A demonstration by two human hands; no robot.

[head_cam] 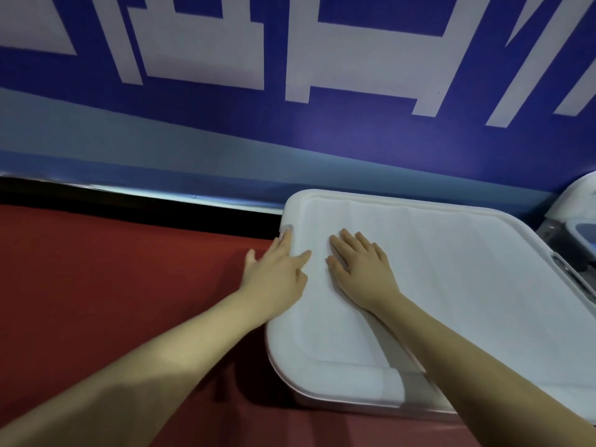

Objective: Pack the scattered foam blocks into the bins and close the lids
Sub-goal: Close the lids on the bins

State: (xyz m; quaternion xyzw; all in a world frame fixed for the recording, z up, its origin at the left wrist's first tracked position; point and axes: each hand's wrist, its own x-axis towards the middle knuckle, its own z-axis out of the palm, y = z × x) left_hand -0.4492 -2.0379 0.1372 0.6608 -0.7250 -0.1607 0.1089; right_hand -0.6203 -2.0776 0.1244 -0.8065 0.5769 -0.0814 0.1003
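A large bin stands on the red floor with its white lid point(451, 279) lying flat on top, so the inside is hidden and no foam blocks show. My left hand point(277, 275) rests on the lid's left edge, fingers spread, with the fingertips at a grey latch point(286, 228) at the far left corner. My right hand point(361, 266) lies palm down and flat on the lid, just right of the left hand, fingers apart. Neither hand holds anything. A second grey latch point(419, 387) sits on the lid's near edge, under my right forearm.
A second bin point(577, 221) with a white lid and clear wall shows at the right edge. A blue wall with white shapes point(290, 91) rises right behind the bins, above a dark baseboard point(129, 204). Red floor point(96, 285) spreads to the left.
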